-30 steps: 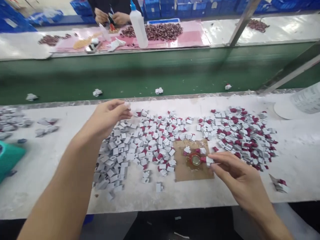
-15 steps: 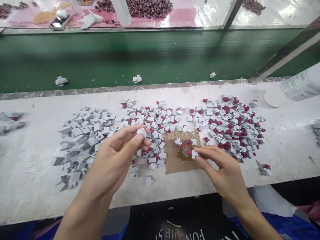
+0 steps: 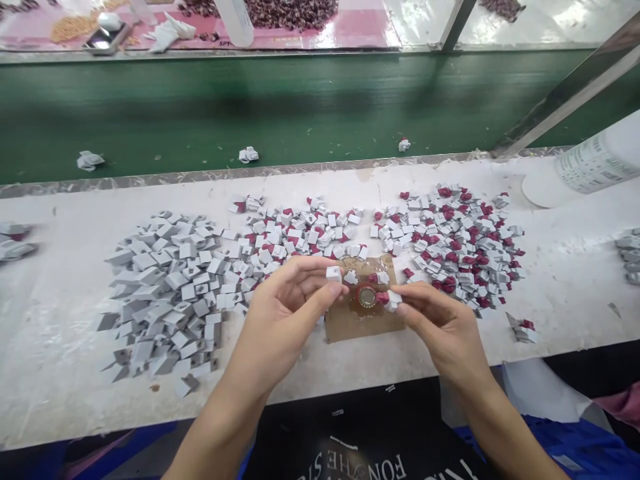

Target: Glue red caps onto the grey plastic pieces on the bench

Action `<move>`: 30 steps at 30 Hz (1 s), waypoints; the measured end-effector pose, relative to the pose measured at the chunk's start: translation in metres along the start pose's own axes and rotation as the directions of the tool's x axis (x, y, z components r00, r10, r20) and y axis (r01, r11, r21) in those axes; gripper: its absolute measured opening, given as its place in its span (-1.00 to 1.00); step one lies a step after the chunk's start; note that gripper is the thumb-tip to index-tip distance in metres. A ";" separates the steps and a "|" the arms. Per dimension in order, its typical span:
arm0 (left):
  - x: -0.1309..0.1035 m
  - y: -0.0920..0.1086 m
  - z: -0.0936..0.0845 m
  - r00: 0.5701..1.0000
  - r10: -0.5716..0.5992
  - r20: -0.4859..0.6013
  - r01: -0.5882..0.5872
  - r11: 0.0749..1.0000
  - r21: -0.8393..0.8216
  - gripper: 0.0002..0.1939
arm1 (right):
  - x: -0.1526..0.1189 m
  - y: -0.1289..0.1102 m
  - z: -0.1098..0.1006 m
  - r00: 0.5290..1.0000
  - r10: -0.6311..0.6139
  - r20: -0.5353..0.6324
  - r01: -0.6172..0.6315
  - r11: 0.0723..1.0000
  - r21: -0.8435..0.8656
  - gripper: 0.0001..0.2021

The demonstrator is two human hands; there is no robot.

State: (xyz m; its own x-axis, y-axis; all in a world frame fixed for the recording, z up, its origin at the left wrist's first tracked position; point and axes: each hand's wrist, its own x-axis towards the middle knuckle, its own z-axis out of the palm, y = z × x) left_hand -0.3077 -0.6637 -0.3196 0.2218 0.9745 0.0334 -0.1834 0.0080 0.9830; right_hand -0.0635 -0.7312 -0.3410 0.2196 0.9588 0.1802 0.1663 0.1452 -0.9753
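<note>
Between the thumb and fingers of my left hand (image 3: 285, 313) is a small light-grey plastic block (image 3: 333, 273). My right hand (image 3: 445, 323) pinches a grey and dark-red plastic piece (image 3: 393, 300), its red end pointing left. That red end is at the edge of a small round dish (image 3: 367, 297) with a red rim; whether it touches cannot be told. The dish sits on a brown cardboard square (image 3: 345, 327), which looks wet in spots. Two more grey and red pieces, one of them a red-ended piece (image 3: 379, 278), lie on the cardboard behind the dish.
Left is a heap of grey blocks (image 3: 165, 287); grey-red pieces (image 3: 285, 233) lie in the middle, with a larger heap (image 3: 455, 240) at right. A green conveyor belt (image 3: 300, 100) runs behind, carrying several small pieces. A white bottle (image 3: 585, 163) and metal post (image 3: 560, 100) stand right.
My left hand has moved right with its grey block, closer to the dish and my right hand. My right hand still holds the grey and red piece beside the dish. The view has shifted slightly.
</note>
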 end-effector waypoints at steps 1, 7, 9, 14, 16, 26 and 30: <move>0.000 0.002 0.006 1.000 0.000 0.030 0.001 1.000 -0.006 -0.84 | 0.002 -0.001 0.000 0.999 0.027 -0.017 -0.026 0.996 0.089 -0.86; -0.003 0.011 0.038 0.987 0.010 0.163 0.002 0.998 -0.070 -0.88 | 0.012 -0.011 0.003 0.990 0.128 0.062 -0.142 0.895 0.422 -0.75; -0.003 0.010 0.045 0.983 0.009 0.183 0.010 0.995 -0.100 -0.88 | 0.013 -0.012 0.003 0.991 0.113 0.068 -0.131 0.900 0.416 -0.78; 0.001 0.005 0.051 0.979 0.005 0.203 0.028 0.987 -0.158 -0.89 | 0.012 -0.009 0.000 0.993 0.107 0.048 -0.116 0.947 0.299 -0.73; 0.002 0.004 0.051 0.978 0.000 0.209 0.035 0.986 -0.163 -0.89 | 0.012 -0.008 0.000 0.993 0.109 0.036 -0.115 0.946 0.302 -0.74; 0.005 -0.001 0.048 0.979 0.015 0.203 -0.006 0.999 -0.047 -0.89 | 0.013 -0.015 0.005 1.000 0.000 0.029 -0.006 0.978 0.208 -0.85; 0.007 -0.002 0.048 0.980 0.028 0.198 -0.025 1.000 -0.019 -0.90 | 0.016 -0.014 0.004 0.997 -0.009 0.076 -0.007 0.977 0.212 -0.87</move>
State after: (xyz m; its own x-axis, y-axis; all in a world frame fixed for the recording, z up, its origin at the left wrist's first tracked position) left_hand -0.2600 -0.6672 -0.3131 0.4018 0.9107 0.0962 -0.2074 -0.0118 0.9782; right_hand -0.0665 -0.7173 -0.3249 0.1445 0.9732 0.1790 -0.0433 0.1870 -0.9814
